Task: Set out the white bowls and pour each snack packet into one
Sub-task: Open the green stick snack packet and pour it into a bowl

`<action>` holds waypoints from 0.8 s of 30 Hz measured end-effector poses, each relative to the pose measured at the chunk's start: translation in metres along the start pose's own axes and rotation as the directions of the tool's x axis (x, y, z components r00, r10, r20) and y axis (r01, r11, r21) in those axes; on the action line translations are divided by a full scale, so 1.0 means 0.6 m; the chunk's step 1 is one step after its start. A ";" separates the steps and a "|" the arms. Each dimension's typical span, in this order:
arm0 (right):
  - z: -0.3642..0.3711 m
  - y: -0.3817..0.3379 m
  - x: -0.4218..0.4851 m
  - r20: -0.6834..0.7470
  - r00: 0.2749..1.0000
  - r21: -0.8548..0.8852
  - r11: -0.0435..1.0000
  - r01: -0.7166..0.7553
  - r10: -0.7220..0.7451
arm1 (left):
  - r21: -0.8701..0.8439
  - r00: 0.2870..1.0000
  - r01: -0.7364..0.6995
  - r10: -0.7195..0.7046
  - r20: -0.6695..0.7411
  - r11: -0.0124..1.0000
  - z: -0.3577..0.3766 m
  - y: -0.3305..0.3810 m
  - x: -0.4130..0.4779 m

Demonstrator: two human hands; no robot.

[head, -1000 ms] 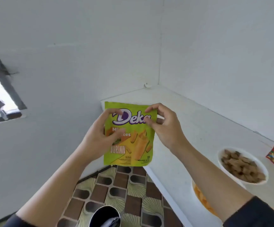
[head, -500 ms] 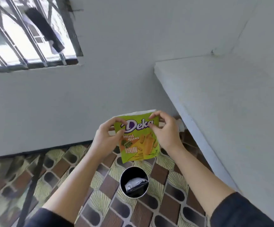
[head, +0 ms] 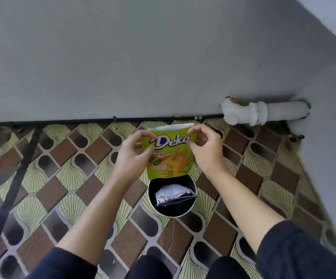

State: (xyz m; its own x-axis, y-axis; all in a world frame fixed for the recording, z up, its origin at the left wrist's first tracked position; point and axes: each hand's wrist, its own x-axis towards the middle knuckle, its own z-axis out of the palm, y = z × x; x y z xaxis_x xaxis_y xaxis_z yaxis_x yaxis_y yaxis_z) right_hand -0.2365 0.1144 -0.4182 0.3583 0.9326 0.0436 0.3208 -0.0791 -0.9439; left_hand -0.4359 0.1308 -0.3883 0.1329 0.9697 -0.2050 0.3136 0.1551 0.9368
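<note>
Now, green snack packet [head: 169, 158] pinched between left fingers [head: 144, 135] and right fingers [head: 201, 129], above bin [head: 183, 210].

One head-worn view is aimed steeply downward from close above the left hand [head: 132, 156] and right hand [head: 205, 152]; tiled floor [head: 66, 190] is seen beneath them, a wall [head: 123, 57] beyond, edges seemingly distorted.

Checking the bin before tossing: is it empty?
No, a crumpled white packet lies inside the bin.
</note>
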 end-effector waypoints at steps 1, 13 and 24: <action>0.015 0.036 0.001 0.007 1.000 -0.007 1.000 -0.001 0.001 | -0.002 1.000 0.001 -0.001 -0.002 1.000 0.010 -0.037 0.014; 0.055 0.192 -0.035 0.191 0.952 -0.175 0.963 -0.205 0.237 | 0.101 0.964 0.206 -0.219 0.148 0.973 0.051 -0.203 0.032; -0.147 -0.319 -0.017 0.069 0.998 -0.087 0.996 0.000 0.006 | 0.131 0.965 -0.151 0.117 0.235 0.980 -0.058 0.324 -0.035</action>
State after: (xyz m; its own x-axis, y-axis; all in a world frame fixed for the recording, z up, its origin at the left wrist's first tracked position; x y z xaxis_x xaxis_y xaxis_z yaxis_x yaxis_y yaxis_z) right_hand -0.2241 0.0890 -0.2093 0.2988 0.9542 0.0155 0.3962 -0.1092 -0.9116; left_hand -0.4106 0.1471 -0.1921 0.3861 0.9094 -0.1547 0.4105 -0.0192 0.9117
